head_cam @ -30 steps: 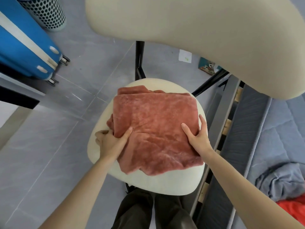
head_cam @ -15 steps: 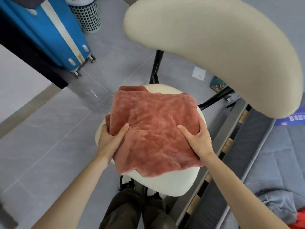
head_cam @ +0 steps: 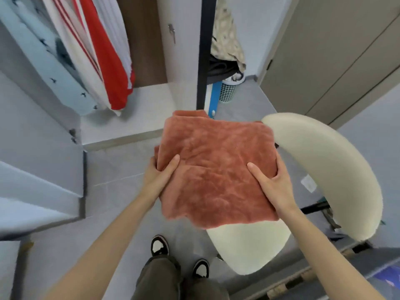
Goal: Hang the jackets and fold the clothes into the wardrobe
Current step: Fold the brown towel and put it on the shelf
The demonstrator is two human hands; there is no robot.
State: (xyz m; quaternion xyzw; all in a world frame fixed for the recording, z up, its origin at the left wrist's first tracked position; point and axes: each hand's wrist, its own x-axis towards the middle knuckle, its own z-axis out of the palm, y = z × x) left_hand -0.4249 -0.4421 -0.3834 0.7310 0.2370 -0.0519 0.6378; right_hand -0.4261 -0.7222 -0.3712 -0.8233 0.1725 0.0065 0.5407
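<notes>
While we look down through the head camera, we hold a folded rust-pink fleece garment (head_cam: 216, 169) level in the air between both hands. Our left hand (head_cam: 159, 177) clamps its left edge, with the thumb lying on top and the fingers tucked under the cloth, out of sight. Our right hand (head_cam: 273, 184) grips the right edge the same way, thumb pressed flat on the pile and fingers curled round the side. The garment hangs over the grey floor and over the near edge of a cream chair seat (head_cam: 249, 250); its far right corner sits just beside the cream backrest (head_cam: 324, 169), though we cannot tell whether they touch.

Beyond the garment the wardrobe (head_cam: 129, 120) stands open, its pale bottom board bare near the front. A red and white garment (head_cam: 108, 61) and a pale blue one (head_cam: 54, 66) hang inside at the left. A black upright post (head_cam: 203, 50) rises behind the fleece, with a perforated basket (head_cam: 227, 93) near its foot. Our two black and white shoes (head_cam: 160, 245) show below.
</notes>
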